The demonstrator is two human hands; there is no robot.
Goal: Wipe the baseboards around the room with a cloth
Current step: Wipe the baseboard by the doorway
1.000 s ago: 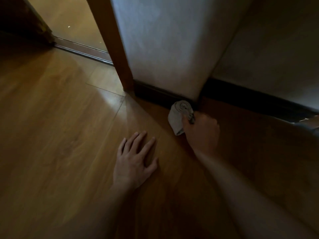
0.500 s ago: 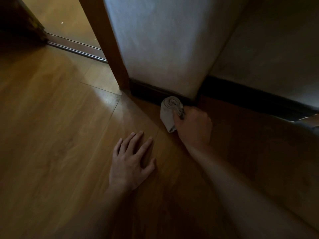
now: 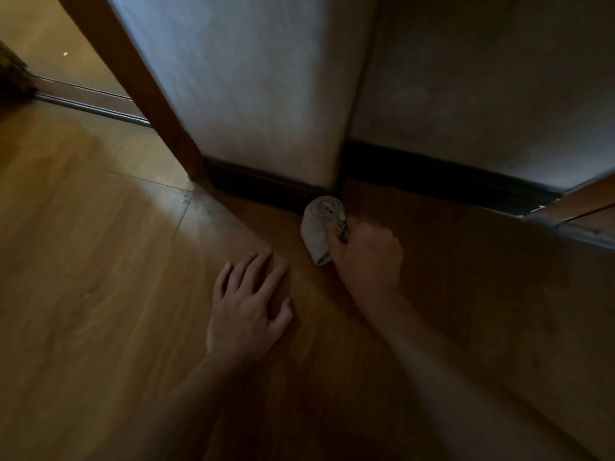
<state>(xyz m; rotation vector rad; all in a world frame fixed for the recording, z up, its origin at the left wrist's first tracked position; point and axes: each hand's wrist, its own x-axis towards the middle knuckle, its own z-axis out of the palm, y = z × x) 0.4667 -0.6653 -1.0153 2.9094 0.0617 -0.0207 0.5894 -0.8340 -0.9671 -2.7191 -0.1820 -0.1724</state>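
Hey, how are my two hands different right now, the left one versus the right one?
The left hand lies flat, fingers spread; the right hand is curled. The left hand holds nothing and rests on the wood floor; the right hand grips a rolled pale cloth at the dark baseboard. Both are bare.

- One view only: head-worn wide-angle camera, facing forward and steeply down onto the floor (image 3: pixel 100 294).
- Close range; the grip of the right hand (image 3: pixel 366 261) on the cloth (image 3: pixel 317 224) sits just right of frame centre.
- Baseboard (image 3: pixel 263 189) lies just beyond the grip; left hand (image 3: pixel 246 311) near, to its left and nearer the camera.
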